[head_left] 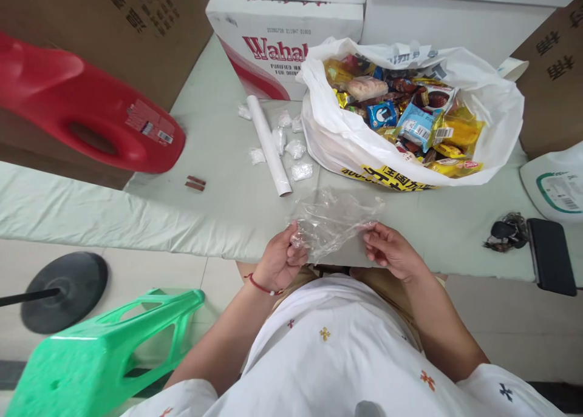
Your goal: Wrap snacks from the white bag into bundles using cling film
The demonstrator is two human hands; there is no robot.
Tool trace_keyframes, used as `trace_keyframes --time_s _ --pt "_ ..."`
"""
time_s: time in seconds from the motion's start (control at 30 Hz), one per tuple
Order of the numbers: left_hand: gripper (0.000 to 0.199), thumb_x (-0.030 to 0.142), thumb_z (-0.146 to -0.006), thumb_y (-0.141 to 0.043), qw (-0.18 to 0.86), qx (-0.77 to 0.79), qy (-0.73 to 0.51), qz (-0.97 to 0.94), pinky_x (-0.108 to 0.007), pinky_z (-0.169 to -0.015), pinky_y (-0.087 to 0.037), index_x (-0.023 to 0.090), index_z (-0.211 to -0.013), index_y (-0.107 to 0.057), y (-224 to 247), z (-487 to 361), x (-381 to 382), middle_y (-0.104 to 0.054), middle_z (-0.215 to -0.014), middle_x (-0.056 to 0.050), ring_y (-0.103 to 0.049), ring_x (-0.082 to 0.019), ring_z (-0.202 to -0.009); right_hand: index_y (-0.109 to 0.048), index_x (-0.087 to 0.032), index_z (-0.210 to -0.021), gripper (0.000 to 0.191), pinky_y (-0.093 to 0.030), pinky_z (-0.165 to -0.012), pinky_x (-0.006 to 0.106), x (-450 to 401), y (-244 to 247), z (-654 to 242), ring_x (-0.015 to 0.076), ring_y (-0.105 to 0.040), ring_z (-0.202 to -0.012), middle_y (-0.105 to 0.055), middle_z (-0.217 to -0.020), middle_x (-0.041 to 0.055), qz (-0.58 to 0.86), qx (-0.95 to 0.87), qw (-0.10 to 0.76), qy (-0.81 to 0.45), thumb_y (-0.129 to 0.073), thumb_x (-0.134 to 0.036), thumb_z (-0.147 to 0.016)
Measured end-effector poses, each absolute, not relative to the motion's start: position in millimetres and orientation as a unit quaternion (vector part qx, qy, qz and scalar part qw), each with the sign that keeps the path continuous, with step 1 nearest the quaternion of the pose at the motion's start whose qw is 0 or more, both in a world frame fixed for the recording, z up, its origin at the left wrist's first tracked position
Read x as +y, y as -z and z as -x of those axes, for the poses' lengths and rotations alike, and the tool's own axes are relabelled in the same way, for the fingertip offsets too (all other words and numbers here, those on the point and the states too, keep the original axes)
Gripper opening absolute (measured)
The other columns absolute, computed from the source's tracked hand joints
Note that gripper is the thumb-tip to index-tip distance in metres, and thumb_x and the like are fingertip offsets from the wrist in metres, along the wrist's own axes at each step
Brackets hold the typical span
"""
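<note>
Left hand (281,258) and right hand (395,250) pinch clear plastic (332,224), its edges indistinct.

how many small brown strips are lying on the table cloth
2. The upper strip and, just below it in the picture, the lower strip both lie on the pale green cloth between the red jug and white roll.
</note>
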State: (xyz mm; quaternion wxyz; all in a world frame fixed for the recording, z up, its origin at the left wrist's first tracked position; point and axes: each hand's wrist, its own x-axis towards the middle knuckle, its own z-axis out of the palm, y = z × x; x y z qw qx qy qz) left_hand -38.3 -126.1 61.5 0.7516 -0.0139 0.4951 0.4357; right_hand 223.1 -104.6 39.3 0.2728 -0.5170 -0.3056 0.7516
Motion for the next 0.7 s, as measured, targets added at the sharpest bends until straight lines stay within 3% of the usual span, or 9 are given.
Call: trace_keyframes --time_s 0.13,0.23,0.37,0.57,0.7 --pt "0.054 0.034 -0.112 -0.046 0.798 0.381 -0.455 0.111 -0.017 -0.036 -0.025 0.020 -0.060 -0.039 -79.1 42.2 -126.5 -0.034 -0.041 0.008 -0.030 -0.004 -0.035 -0.070 -0.019 -0.102 0.050 -0.026 -0.034 0.015 -116.7 -40.0 -224.1 0.0032 -0.053 -0.049 -0.073 -0.101 0.0034 0.503 -0.273 0.255 -0.779 -0.095 -0.044 -0.066" --pt "0.055 0.035 -0.114 -0.039 0.809 0.326 -0.472 0.123 -0.017 -0.036 -0.025 0.020 -0.061 -0.040 -87.3 37.5 -128.1 -0.035 -0.042 0.007 -0.034 -0.005 -0.035 -0.074 -0.022 -0.111 0.052 -0.030 -0.035 0.015 -126.4 -39.9 -217.9 0.0030 -0.054 -0.050 -0.075 -0.120 0.0085 0.481 -0.247 0.262 -0.799 -0.096 -0.040 -0.067" --pt "0.058 0.036 -0.115 -0.034 0.812 0.342 -0.458 0.117 -0.017 -0.036 -0.024 0.019 -0.060 -0.040 -88.4 25.6 -129.1 -0.034 -0.041 0.007 -0.033 -0.005 -0.035 -0.075 -0.031 -0.124 0.058 -0.034 -0.037 0.015 -133.7 -39.7 -212.0 0.0045 -0.055 -0.058 -0.071 -0.136 0.0070 0.416 -0.209 0.354 -0.811 -0.095 -0.037 -0.070" --pt "0.057 0.036 -0.115 -0.035 0.798 0.364 -0.466 0.113 -0.016 -0.037 -0.026 0.019 -0.060 -0.038 -83.8 15.7 -127.4 -0.033 -0.043 0.007 -0.030 -0.004 -0.036 -0.081 -0.027 -0.113 0.048 -0.055 -0.050 0.018 -143.5 -34.9 -213.0 0.0127 -0.061 -0.082 -0.071 -0.133 0.0075 0.381 -0.232 0.399 -0.801 -0.096 -0.039 -0.068" --pt "0.055 0.038 -0.112 -0.047 0.796 0.381 -0.464 0.075 -0.016 -0.038 -0.025 0.020 -0.061 -0.038 -78.5 10.2 -125.7 -0.032 -0.044 0.008 -0.028 -0.004 -0.038 -0.082 -0.024 -0.099 0.041 -0.052 -0.046 0.017 -146.2 -37.4 -210.2 0.0130 -0.059 -0.077 -0.074 -0.115 0.0093 0.437 -0.236 0.420 -0.760 -0.090 -0.055 -0.075"
